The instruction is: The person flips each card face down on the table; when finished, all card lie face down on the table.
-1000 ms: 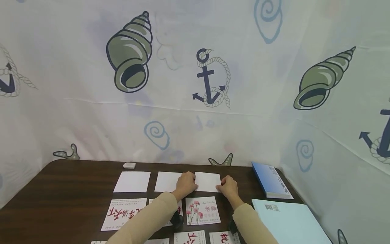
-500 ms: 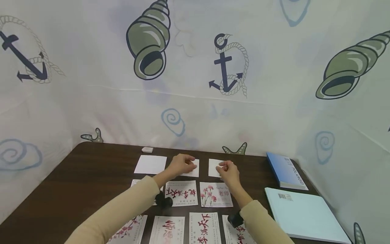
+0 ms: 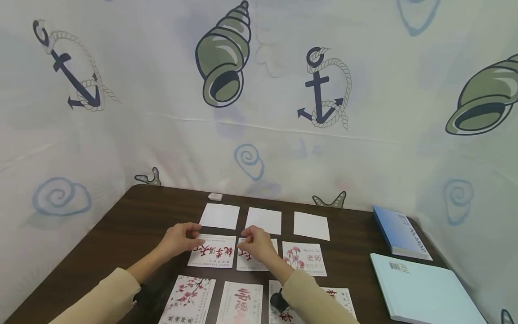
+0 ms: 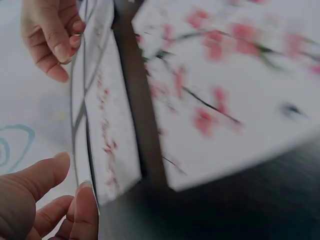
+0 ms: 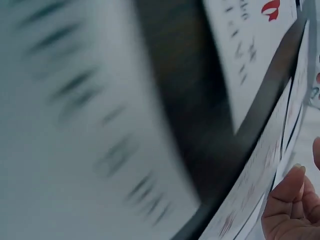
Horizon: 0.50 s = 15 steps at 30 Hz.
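Hands [image 3: 178,240] [image 3: 260,244], half-spread and holding nothing, have shifted from blank cards [image 3: 311,226] to printed cards [image 3: 212,260].

**Two Hands, Rows of Cards**

A person's left hand [image 3: 180,237], fingers and thumb apart, is at the left edge of a red-lettered card [image 3: 216,252] on a dark wood-grain table [image 3: 154,216]. The right hand [image 3: 259,245] partly covers a second card [image 3: 251,266]; beside it lies a pink-flowered card [image 3: 309,261]. Three blank white cards [image 3: 220,216] line the back, printed cards [image 3: 240,303] the front. A blue box [image 3: 398,229] lies at right.
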Tool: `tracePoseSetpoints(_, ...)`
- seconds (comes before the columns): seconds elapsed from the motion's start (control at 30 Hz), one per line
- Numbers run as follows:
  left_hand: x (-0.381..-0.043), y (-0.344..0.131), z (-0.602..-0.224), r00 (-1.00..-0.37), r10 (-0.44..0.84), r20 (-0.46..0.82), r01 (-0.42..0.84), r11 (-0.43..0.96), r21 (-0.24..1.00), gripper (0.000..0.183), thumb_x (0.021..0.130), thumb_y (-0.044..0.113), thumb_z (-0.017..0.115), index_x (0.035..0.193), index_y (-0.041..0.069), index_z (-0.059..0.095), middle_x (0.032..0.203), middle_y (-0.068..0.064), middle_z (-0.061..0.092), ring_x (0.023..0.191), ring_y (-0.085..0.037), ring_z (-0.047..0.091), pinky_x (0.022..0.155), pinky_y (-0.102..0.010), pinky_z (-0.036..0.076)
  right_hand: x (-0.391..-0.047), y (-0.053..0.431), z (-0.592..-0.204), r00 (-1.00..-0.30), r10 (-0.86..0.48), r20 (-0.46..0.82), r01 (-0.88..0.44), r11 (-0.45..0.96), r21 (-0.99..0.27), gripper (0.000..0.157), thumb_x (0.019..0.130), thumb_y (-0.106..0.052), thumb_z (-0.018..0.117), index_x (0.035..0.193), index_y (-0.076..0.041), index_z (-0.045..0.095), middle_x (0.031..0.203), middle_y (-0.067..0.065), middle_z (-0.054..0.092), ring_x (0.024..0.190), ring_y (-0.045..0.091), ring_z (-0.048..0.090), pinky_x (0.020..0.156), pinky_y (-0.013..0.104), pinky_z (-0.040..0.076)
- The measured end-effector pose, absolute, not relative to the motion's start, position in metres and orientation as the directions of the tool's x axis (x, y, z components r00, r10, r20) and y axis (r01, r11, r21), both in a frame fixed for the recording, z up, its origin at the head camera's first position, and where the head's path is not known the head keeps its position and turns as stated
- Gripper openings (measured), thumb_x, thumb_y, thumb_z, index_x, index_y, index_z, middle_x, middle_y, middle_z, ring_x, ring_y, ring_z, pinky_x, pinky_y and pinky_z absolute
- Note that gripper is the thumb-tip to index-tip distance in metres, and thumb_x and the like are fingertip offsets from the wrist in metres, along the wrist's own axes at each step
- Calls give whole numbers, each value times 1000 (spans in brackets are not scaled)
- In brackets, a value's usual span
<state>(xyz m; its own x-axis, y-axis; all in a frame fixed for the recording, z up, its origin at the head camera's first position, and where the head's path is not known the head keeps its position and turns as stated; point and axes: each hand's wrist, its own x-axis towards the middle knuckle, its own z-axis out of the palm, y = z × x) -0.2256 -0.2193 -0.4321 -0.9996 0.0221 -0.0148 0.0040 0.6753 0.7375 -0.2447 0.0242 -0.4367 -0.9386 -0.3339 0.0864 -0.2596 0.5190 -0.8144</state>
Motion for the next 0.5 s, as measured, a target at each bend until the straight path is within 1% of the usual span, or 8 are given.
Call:
tracePoseSetpoints(0.17,-218,-224,-437,-1000,22,9,23,738,675,53,71,14,80,116,-4,61,90,-7,63,73,-18,52,60,-29,43,-247,8,-437,-932,-359,52,-267,582,-768,33,76,-7,76,103,4,60,72,0,51,56,8,45,49,19,38)
tracePoseSetpoints(0.37,-212,-225,-440,-999,29,26,39,752,658,51,69,9,81,113,-7,61,87,-7,62,74,-17,52,62,-30,43,-251,-9,-437,-933,-356,49,-301,700,-648,39,71,-11,81,101,0,60,71,1,52,62,11,43,56,23,36)
tracePoseSetpoints(0.5,-209,-227,-442,-999,18,37,38,758,651,51,68,8,81,113,-6,61,86,-6,61,74,-17,51,62,-31,42,-253,-16,-437,-931,-364,24,-303,735,-606,36,70,-10,82,95,-2,57,69,1,48,62,13,43,57,26,36)
